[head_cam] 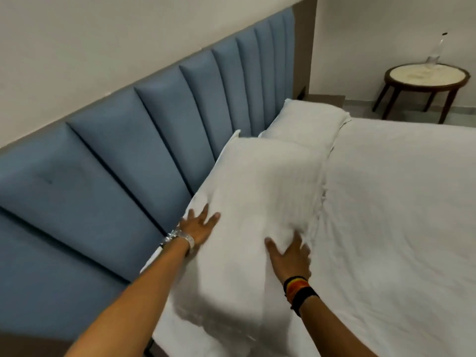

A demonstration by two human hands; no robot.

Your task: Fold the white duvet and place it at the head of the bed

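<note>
The blue headboard (144, 150) is running along the left, under a pale wall. The left hand (198, 228) is lying flat with fingers spread on the headboard-side edge of the folded duvet (257, 202), gripping nothing. The duvet is sitting at the head of the bed, just beside the headboard (its folds are blurred). The right hand (289, 256) is pressing palm-down, fingers splayed, on its other side. A pillow (309, 119) is lying beyond. The sheet (399, 215) is spreading rightward, with a round table (427, 76) standing far right.
</note>
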